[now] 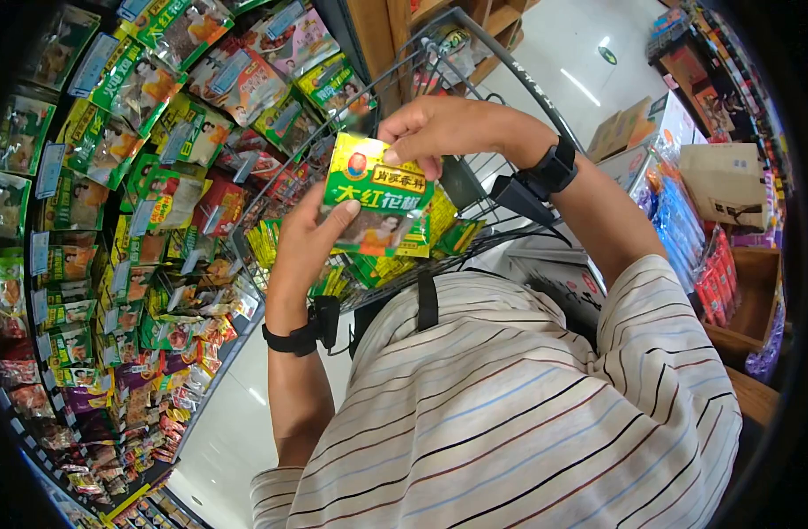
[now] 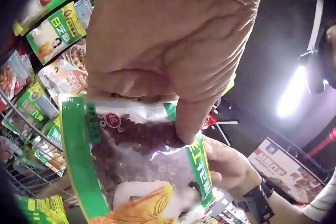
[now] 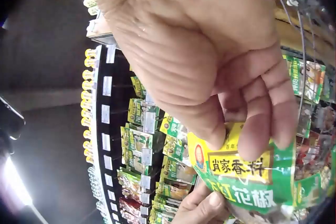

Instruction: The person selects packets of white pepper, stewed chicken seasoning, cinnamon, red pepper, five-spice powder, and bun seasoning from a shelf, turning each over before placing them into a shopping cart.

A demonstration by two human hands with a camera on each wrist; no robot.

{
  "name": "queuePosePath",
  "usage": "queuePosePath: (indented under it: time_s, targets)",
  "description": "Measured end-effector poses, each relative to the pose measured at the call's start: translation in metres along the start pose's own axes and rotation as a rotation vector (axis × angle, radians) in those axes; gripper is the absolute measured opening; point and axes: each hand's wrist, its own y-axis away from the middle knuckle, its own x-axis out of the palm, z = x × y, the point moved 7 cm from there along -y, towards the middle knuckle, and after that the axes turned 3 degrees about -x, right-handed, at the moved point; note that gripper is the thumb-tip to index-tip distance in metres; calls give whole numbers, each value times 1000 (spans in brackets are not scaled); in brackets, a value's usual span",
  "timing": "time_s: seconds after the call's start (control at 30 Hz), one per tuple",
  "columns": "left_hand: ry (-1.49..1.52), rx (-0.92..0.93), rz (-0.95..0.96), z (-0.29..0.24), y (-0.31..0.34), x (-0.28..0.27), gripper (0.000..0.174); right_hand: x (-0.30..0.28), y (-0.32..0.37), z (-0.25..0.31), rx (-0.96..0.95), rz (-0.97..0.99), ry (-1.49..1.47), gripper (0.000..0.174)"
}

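Note:
A yellow and green packet of peppercorns (image 1: pixel 368 216) is held up in front of the body, printed side toward the head camera. My left hand (image 1: pixel 302 242) grips its left side, thumb across the front. At the top edge, my right hand (image 1: pixel 452 128) pinches the yellow header between thumb and fingers. In the left wrist view, dark brown contents show through the clear window of the packet (image 2: pixel 131 163). The right wrist view has the right fingertips on the yellow part of the packet (image 3: pixel 247 169). Below the hands, several similar packets (image 1: pixel 368 271) lie in a wire shopping cart (image 1: pixel 532 84).
On the left, a tall shelf rack holds rows of hanging spice packets (image 1: pixel 95 141) with price tags. Cardboard boxes (image 1: pixel 721 181) and a wooden bin (image 1: pixel 756 291) stand at the right. Pale tiled floor (image 1: pixel 580 44) lies beyond the cart.

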Motion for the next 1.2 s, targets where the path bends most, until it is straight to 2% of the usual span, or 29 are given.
queuePosePath:
  time_s: [0.03,0.07,0.2,0.3,0.47,0.6,0.7,0.77,0.8,0.9,1.03,1.17,1.2]
  targets:
    - [63,-90,36,3,4,1,38,0,0,4,-12,-10,6,30]
    - [128,-16,-1,-1,6,2,30,-1,-1,8,-23,-19,11,31]
    - [179,-35,-50,0,17,-14,31,-17,-2,14,-40,-185,-46,34]
    - [333,3,-170,5,20,-30,31,-25,1,19,-76,-289,-106,35]
    - [373,105,-271,-11,27,-43,32,-10,-6,26,-124,-209,-283,28]
    - [192,95,-344,-27,31,-44,31,-4,-22,34,-253,-202,-303,22]
    - [300,146,-293,-26,31,-44,34,-3,-16,44,-262,-276,-232,23]
    - [290,173,-284,-25,34,-45,37,1,-17,46,-307,-267,-211,22]
    - [313,174,-282,-24,36,-44,37,0,-22,38,-316,-219,-203,28]
    - [246,99,-301,-18,45,-43,37,2,-27,32,-365,-246,-321,27]
    - [311,54,-386,-3,55,-46,34,13,-27,24,-357,-211,-431,28]
    - [380,137,-528,3,62,-67,33,43,-19,5,-255,-177,-268,35]
    - [390,155,-565,7,63,-75,33,58,-18,-6,-118,-22,-182,40]
